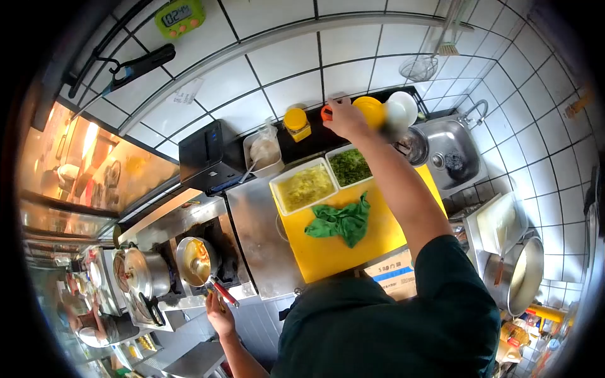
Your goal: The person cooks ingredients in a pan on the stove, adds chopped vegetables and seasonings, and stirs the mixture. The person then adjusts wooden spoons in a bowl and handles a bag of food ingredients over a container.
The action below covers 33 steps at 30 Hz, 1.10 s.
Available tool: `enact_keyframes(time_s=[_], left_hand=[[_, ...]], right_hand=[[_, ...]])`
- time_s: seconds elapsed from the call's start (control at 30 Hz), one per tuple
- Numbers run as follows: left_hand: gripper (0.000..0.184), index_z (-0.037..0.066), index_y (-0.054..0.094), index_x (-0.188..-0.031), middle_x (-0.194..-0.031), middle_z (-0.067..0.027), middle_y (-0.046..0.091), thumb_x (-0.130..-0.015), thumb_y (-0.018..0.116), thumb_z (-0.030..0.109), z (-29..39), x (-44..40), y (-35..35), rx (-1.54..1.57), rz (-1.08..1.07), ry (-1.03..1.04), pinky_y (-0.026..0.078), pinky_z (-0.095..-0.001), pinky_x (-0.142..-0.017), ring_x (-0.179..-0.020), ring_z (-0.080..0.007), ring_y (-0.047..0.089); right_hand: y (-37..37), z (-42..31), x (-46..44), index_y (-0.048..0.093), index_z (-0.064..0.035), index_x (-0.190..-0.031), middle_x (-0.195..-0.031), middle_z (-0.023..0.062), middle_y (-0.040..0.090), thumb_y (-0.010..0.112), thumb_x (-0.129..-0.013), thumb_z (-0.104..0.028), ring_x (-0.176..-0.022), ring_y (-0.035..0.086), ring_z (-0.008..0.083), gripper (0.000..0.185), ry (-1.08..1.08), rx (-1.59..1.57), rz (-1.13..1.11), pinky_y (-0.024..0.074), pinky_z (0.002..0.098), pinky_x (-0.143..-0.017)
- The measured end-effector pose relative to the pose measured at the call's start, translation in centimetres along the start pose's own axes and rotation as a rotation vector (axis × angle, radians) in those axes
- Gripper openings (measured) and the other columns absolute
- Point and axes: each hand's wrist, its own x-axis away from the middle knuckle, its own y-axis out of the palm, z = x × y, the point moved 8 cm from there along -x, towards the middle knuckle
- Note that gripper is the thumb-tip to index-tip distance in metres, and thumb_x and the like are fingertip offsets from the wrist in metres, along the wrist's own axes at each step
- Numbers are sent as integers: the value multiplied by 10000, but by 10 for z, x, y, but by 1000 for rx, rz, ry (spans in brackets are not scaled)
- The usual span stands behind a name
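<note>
My right hand point(345, 120) reaches to the black shelf against the wall, its fingers closed at a round orange-red lid point(326, 113). What lies under that lid is hidden. Low at the left, my left hand point(219, 317) has curled fingers beside the red handle point(224, 292) of a pan point(188, 269); something small and yellowish shows between the fingers, too unclear to name. The pan sits on the stove with yellowish food and a utensil in it. Under my right arm, a crumpled green cloth point(342, 222) lies on the yellow cutting board point(309, 261).
Trays of pale yellow chopped food point(305, 189) and chopped greens point(350, 167) stand behind the cloth. A yellow-lidded jar point(295, 121), a yellow bowl point(370, 112) and a white bowl point(401, 108) line the shelf. A sink point(463, 142) is right; a large pot point(146, 272) stands left.
</note>
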Motion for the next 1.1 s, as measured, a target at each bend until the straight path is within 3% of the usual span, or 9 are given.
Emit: enact_keyframes(time_s=[0.1, 0.27, 0.4, 0.5, 0.67, 0.9, 0.93, 1.03, 1.1], left_hand=[[297, -41, 647, -1209, -1221, -281, 627, -921, 603, 13, -8, 3, 4, -13, -13, -10, 508, -486, -958, -1109, -459, 622], [313, -47, 646, -1222, -1229, -281, 625, -918, 589, -2, -3, -2, 2, -27, -25, -24, 507, -483, -966, -1107, -455, 625], [314, -47, 653, -1221, -1226, -283, 630, -918, 586, -1, 0, -4, 6, 0, -31, -59, 498, -484, -982, -1116, -451, 624], [312, -49, 656, -1217, -1215, -288, 635, -918, 588, 4, -4, -3, 8, -26, -25, -47, 493, -485, -990, -1121, -454, 622], [318, -62, 653, -1220, -1209, -299, 634, -915, 590, 6, 3, -7, 5, 31, -44, -52, 489, -495, -991, -1125, -473, 613], [325, -47, 647, -1234, -1217, -293, 631, -919, 595, 12, -3, -8, 12, 28, -53, -66, 495, -496, -977, -1115, -474, 613], [321, -37, 645, -1238, -1210, -288, 631, -926, 601, 22, -6, -8, 13, 3, -43, -51, 495, -496, -971, -1107, -472, 614], [302, -31, 651, -1227, -1201, -284, 634, -934, 602, 30, -4, -8, 10, 10, -33, -34, 495, -496, -966, -1097, -468, 616], [288, -34, 654, -1213, -1191, -281, 637, -937, 602, 33, -3, -10, 10, 10, -33, -36, 498, -490, -956, -1088, -463, 619]], right_hand=[[16, 2, -7, 557, -87, -1329, -1251, 226, 599, 715, -909, -343, -1059, 660, 378, 517, -10, -22, -67, 570, 463, -876], [12, -16, 22, 569, -28, -1149, -1019, 191, 709, 774, -823, -359, -976, 693, 377, 507, -125, -122, -165, 565, 463, -846], [25, -41, 35, 502, -21, -1322, -1135, 213, 686, 822, -770, -368, -1065, 669, 382, 726, -161, -251, -119, 552, 447, -902], [45, -50, 34, 486, -18, -1363, -1177, 219, 672, 827, -762, -375, -1101, 653, 383, 778, -137, -336, -95, 543, 442, -927], [56, -61, 31, 587, -12, -1192, -1132, 232, 656, 861, -716, -349, -1062, 646, 395, 645, -154, -502, -121, 534, 461, -912], [25, -71, 55, 605, -4, -1144, -1083, 193, 623, 814, -769, -397, -985, 667, 374, 582, -116, -376, -96, 568, 446, -827], [6, -71, 63, 623, -23, -1063, -1055, 184, 612, 770, -826, -317, -920, 663, 389, 405, -165, -434, 27, 563, 461, -777], [-46, -55, 84, 640, -71, -1020, -1038, 162, 615, 721, -868, -197, -907, 652, 362, 213, -310, -636, 314, 531, 468, -785], [-99, -54, 105, 620, -56, -980, -964, 154, 593, 703, -866, -125, -811, 634, 363, 157, -476, -585, 560, 530, 468, -709]])
